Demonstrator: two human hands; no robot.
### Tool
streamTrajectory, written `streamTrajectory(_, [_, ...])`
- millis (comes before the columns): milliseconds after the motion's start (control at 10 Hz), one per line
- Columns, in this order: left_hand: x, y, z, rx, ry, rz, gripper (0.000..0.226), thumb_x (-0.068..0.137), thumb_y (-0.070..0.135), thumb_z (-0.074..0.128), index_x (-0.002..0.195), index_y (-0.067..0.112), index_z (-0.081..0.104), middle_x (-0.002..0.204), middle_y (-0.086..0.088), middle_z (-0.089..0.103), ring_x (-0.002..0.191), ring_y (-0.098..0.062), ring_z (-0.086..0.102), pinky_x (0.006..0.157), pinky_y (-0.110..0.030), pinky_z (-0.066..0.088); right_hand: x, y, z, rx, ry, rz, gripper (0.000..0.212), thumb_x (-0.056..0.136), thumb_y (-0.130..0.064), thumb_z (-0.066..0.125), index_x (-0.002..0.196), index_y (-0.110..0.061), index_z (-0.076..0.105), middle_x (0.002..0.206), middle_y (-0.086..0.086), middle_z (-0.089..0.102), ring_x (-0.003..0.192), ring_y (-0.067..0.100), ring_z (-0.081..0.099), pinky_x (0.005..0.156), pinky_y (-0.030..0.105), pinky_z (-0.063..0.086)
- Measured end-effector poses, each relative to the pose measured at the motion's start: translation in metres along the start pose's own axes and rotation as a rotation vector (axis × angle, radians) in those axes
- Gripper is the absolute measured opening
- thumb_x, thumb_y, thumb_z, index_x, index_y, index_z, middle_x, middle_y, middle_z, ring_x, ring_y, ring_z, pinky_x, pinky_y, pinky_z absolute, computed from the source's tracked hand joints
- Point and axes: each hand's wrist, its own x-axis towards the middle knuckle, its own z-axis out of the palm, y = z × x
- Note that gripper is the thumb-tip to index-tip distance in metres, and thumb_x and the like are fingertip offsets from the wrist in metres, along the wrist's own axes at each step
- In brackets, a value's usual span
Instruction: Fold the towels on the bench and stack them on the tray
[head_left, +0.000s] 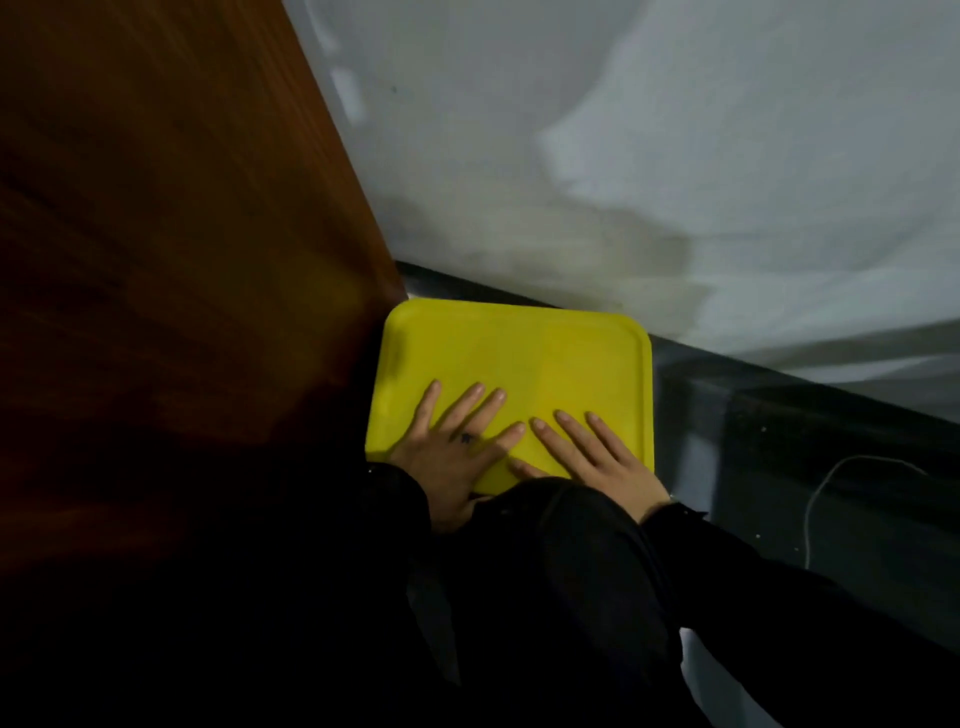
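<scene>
Resting flat on the yellow tray (514, 358), both hands lie palm-down with fingers straight and spread. The left hand (457, 447) covers the tray's near-left portion; a small dark mark shows on its back. The right hand (602, 460) covers the near-right portion, its fingers angled toward the left hand. The two hands sit close together, their nearest fingertips almost meeting. Neither hand grips or pinches anything.

The tray is rectangular with rounded corners and a shallow raised rim. Its visible surface carries no load. It sits on a dark ledge (779, 415) that runs diagonally from the centre to the right edge of the view.

A reddish-brown wooden panel (171, 234) stands immediately left of the tray and fills the left side of the view. A white, blurred, creased sheet or wall (649, 156) rises behind the tray and ledge. A thin pale cable (831, 478) curves across the dark ledge at right. Black sleeves (753, 587) and dark clothing fill the foreground. No towel can be identified with certainty.
</scene>
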Motion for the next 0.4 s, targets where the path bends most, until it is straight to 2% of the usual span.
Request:
streamTrajectory(100, [0.008,-0.003,-0.013,-0.085,-0.139,-0.034,0.085,0.086,0.054,0.069,0.156,0.036,0.024,0.167,-0.003,0.018,0.154,-0.026,0.017,0.116,-0.069,0.022,-0.002,0.006,-0.001,0.001,-0.023,-0.016,0.049,0.105,-0.043,0.048,0.152,-0.032,0.048,0.160,0.006,0.043,0.143,0.032,0.047,0.117,0.051,0.036])
streamTrajectory(200, [0.020,-0.005,-0.047,-0.233,-0.377,-0.059,0.065,0.100,0.053,0.043,0.158,0.039,0.016,0.171,0.005,0.002,0.156,-0.019,0.001,0.124,-0.058,0.003,0.012,0.003,-0.020,0.178,-0.117,0.083,0.047,0.100,-0.044,0.051,0.142,-0.026,0.060,0.151,0.004,0.055,0.132,0.031,0.058,0.107,0.047,0.048])
streamTrajectory(300, [0.040,-0.018,-0.105,-0.674,-0.511,-0.277,0.064,0.094,0.047,0.031,0.141,0.012,0.056,0.153,-0.016,0.045,0.141,-0.033,0.042,0.114,-0.048,0.033,0.046,0.018,-0.070,0.454,-0.309,0.234,0.038,0.097,-0.037,0.049,0.121,-0.020,0.072,0.121,0.010,0.071,0.101,0.037,0.069,0.081,0.043,0.059])
streamTrajectory(400, [0.046,-0.018,-0.160,-0.961,-0.281,-0.629,0.041,0.105,0.033,0.035,0.115,0.008,0.067,0.119,-0.015,0.069,0.108,-0.035,0.064,0.092,-0.044,0.051,0.086,0.035,-0.139,0.594,-0.480,0.523,0.029,0.101,-0.038,0.049,0.115,-0.026,0.072,0.114,0.007,0.074,0.103,0.036,0.068,0.083,0.042,0.056])
